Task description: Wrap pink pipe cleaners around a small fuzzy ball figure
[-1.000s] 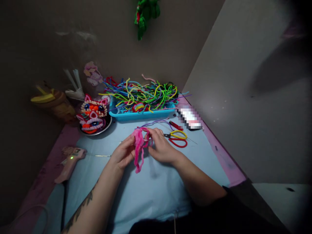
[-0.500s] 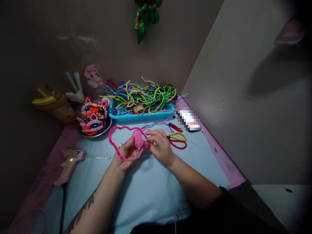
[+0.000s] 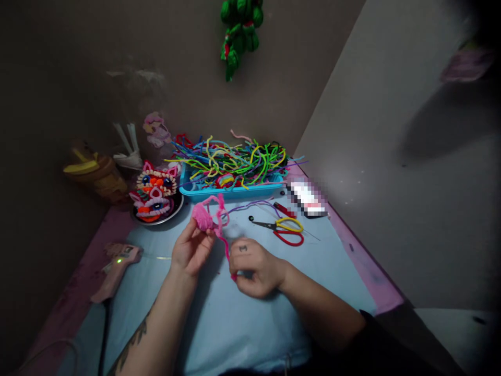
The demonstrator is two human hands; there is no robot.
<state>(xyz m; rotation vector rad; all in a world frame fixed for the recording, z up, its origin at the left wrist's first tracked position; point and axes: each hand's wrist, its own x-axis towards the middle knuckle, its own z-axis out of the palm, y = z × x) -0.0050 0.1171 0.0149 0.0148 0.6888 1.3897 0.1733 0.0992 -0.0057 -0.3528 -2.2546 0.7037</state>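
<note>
"Which hand comes first on your feed?"

"I've got the left hand (image 3: pixel 192 246) raised over the blue cloth (image 3: pixel 219 324), palm inward, thumb and fingertips half-curled around the pink ball (image 3: pixel 202 217)."

"And next?"

"A pink strand (image 3: pixel 227 253) slants down from beside the ball to the right hand (image 3: pixel 257 267); I see knuckles up, fingers bent, thumb and forefinger pinched on it."

A pink-edged table (image 3: pixel 381 300) under a pale blue sheet (image 3: pixel 242 329) carries a blue basket (image 3: pixel 235 194), silver-rimmed dish (image 3: pixel 169 219), pink glue gun (image 3: pixel 114 274), phone (image 3: pixel 307 198), red tool (image 3: pixel 285 210), purple strand (image 3: pixel 254 203) and scissors (image 3: pixel 276 226) with 1 yellow and 1 red handle loop.
</note>
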